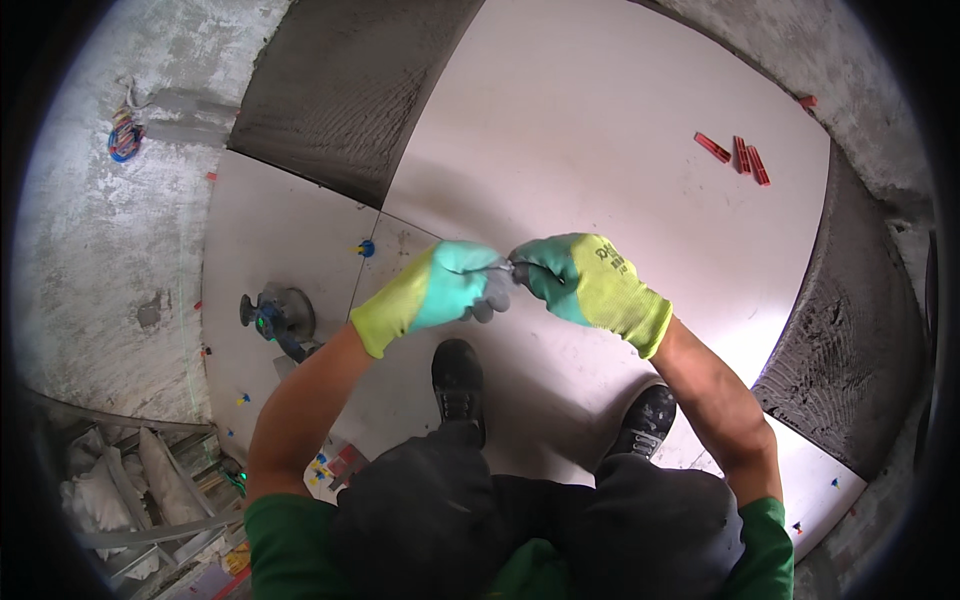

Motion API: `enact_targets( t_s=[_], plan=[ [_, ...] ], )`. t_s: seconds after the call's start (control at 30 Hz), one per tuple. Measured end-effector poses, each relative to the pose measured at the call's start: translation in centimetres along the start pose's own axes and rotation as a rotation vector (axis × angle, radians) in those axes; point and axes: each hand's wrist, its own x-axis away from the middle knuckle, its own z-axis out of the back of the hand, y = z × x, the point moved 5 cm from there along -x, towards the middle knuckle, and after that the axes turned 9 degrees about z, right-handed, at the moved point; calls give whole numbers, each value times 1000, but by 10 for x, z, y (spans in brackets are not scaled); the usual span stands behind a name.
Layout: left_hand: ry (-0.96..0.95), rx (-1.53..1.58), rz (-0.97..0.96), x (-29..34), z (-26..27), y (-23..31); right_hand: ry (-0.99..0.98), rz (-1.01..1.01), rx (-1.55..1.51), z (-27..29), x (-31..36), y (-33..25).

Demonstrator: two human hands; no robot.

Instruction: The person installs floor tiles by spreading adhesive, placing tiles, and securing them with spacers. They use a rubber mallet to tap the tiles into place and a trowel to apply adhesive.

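My left hand point(462, 287) and my right hand point(590, 282) meet in front of me above the floor tiles. Both wear yellow-green work gloves with teal and grey coated fingers. Their fingertips are pinched together almost touching, around something small and greyish that I cannot make out. Below the hands lies a large pale floor tile point(600, 120). Left of my left hand, a blue and yellow tile-levelling spacer point(366, 248) stands at a joint between tiles. My shoes, partly hidden by my knees, rest on the pale tiles.
Three red wedges point(741, 155) lie on the far right of the tile. A round-based tool with a blue part point(284, 316) stands at left. Combed dark mortar point(325, 95) shows at far left, more mortar point(850, 330) at right. Bundled wires point(125, 138) hang from the wall.
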Motion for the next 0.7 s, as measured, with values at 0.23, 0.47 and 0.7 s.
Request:
enact_targets(
  t_s=[0.23, 0.47, 0.7],
  plan=[
    [-107, -259, -156, -56, -5, -24, -210, 5, 283, -19, -17, 12],
    [-39, -474, -218, -66, -13, -79, -568, -322, 443, -22, -60, 28],
    [496, -284, -367, -34, 118, -137, -411, -474, 80, -102, -181, 63]
  ],
)
